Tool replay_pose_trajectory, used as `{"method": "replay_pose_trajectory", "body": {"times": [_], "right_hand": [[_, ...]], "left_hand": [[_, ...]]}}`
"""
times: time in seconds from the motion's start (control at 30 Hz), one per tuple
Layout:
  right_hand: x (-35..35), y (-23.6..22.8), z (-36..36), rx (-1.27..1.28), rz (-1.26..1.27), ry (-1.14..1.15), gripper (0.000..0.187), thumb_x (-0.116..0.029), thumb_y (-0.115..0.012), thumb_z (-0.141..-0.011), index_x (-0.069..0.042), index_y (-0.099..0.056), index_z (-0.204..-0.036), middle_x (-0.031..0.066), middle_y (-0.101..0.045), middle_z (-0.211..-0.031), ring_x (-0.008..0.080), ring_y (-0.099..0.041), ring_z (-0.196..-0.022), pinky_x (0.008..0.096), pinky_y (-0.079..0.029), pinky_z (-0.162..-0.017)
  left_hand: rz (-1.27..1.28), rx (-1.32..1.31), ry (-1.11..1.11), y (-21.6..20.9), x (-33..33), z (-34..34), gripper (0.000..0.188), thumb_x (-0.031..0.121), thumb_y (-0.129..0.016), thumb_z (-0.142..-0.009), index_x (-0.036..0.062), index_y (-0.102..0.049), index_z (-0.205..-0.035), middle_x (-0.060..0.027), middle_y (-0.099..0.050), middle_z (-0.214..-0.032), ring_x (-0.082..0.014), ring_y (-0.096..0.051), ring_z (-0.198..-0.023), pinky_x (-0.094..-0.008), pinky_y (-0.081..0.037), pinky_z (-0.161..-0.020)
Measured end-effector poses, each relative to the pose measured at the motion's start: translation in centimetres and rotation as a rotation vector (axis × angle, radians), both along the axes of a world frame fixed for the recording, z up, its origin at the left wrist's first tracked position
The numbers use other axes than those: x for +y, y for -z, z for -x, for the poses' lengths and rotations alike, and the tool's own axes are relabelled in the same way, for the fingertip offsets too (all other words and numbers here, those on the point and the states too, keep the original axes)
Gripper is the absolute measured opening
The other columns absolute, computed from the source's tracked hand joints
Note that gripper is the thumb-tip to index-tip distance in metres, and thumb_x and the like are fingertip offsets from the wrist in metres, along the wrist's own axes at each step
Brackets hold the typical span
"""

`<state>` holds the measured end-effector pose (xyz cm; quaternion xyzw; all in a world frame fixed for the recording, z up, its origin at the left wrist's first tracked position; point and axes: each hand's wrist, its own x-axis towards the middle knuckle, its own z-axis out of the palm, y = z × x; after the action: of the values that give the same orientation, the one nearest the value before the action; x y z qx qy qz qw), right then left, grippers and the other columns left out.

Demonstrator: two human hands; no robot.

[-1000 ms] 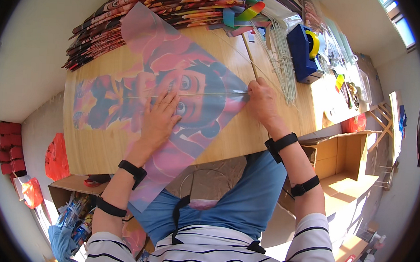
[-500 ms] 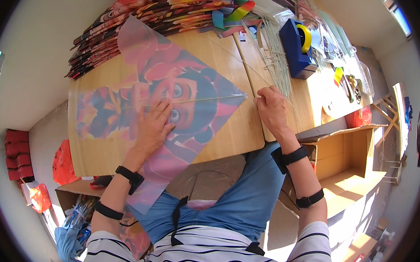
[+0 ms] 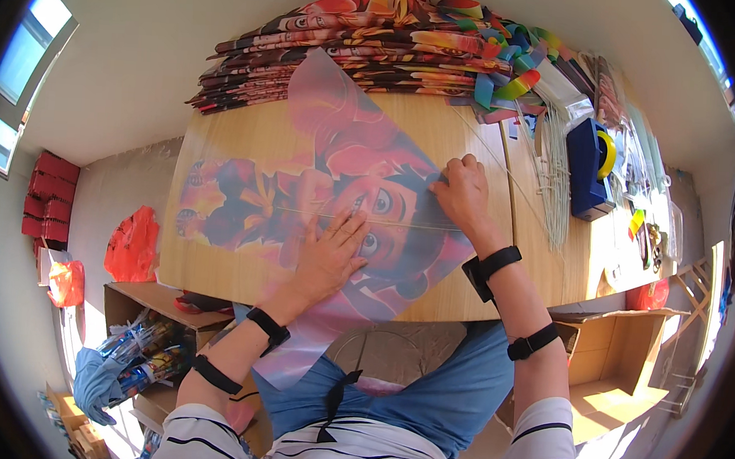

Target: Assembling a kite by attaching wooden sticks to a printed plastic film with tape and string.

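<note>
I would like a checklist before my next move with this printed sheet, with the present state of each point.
1. Left grip lies flat on the pinkish, translucent printed sheet: ok.
2. Thin, pale, straight stick runs along the sheet's middle: ok.
3. Stick fastened to sheet: cannot tell.
4. Sheet wholly on the pale wooden tabletop: not ok, near corner overhangs the edge.
5. Right grip touches the sheet: cannot tell, contact is hidden.
6. Blue tape dispenser with yellow roll on tabletop: ok.

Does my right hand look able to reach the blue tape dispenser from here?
Probably yes: between the right hand and the blue tape dispenser, only thin, pale sticks seem to lie on the wooden tabletop.
</note>
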<state>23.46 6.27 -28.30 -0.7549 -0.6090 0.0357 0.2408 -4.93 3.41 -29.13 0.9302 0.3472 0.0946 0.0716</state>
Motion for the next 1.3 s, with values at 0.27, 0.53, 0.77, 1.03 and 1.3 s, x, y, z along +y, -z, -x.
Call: {"method": "replay_pose_trajectory", "body": {"times": [0.27, 0.53, 0.77, 1.03, 1.3], "right_hand": [[11.9, -0.8, 3.6, 0.193, 0.046, -0.132, 0.038, -0.017, -0.078, -0.07, 0.004, -0.062, -0.097, 0.023, -0.06, -0.11, 0.0452, -0.058, -0.105, 0.0492, -0.049, -0.087], [20.4, 0.1, 8.8, 0.205, 0.169, 0.007, 0.044, -0.017, -0.071, -0.073, 0.002, -0.063, -0.111, 0.0289, -0.056, -0.117, 0.0446, -0.058, -0.11, 0.0456, -0.05, -0.092], [21.2, -0.3, 9.3, 0.224, -0.009, 0.087, 0.025, -0.014, -0.061, -0.075, -0.005, -0.068, -0.096, 0.0244, -0.064, -0.106, 0.0437, -0.063, -0.096, 0.0471, -0.051, -0.085], [22.0, -8.7, 8.8, 0.095, -0.263, 0.059, 0.022, -0.013, -0.06, -0.075, -0.006, -0.07, -0.093, 0.0222, -0.068, -0.092, 0.0426, -0.064, -0.093, 0.0488, -0.05, -0.081], [22.5, -7.9, 4.0, 0.204, -0.425, -0.028, 0.03, -0.013, -0.066, -0.075, -0.001, -0.067, -0.103, 0.0212, -0.067, -0.105, 0.041, -0.063, -0.099, 0.0468, -0.05, -0.082]], "left_hand": [[0.003, -0.007, -0.043, 0.5, -0.5, -0.5, 0.066, 0.033, -0.069, -0.084, 0.0106, -0.047, -0.142, -0.003, -0.038, -0.154, -0.0231, -0.032, -0.144, -0.0626, -0.025, -0.11], [0.069, -0.026, -0.047, 0.5, -0.7, -0.6, 0.068, 0.034, -0.07, -0.082, 0.0072, -0.048, -0.141, -0.0064, -0.034, -0.154, -0.0258, -0.029, -0.144, -0.0674, -0.023, -0.109], [0.123, -0.028, -0.015, -0.3, -0.5, -0.8, 0.069, 0.035, -0.066, -0.084, 0.0035, -0.044, -0.141, -0.0104, -0.032, -0.155, -0.0286, -0.026, -0.145, -0.0677, -0.022, -0.109], [0.133, -0.091, -0.071, -0.4, 3.3, -4.6, 0.073, 0.034, -0.071, -0.082, 0.0046, -0.044, -0.143, -0.0085, -0.032, -0.156, -0.0256, -0.024, -0.146, -0.066, -0.016, -0.112], [0.113, -0.089, -0.065, 0.1, 6.5, -8.7, 0.071, 0.033, -0.072, -0.082, 0.0064, -0.046, -0.143, -0.0086, -0.034, -0.155, -0.0275, -0.028, -0.145, -0.0654, -0.017, -0.111]]}}
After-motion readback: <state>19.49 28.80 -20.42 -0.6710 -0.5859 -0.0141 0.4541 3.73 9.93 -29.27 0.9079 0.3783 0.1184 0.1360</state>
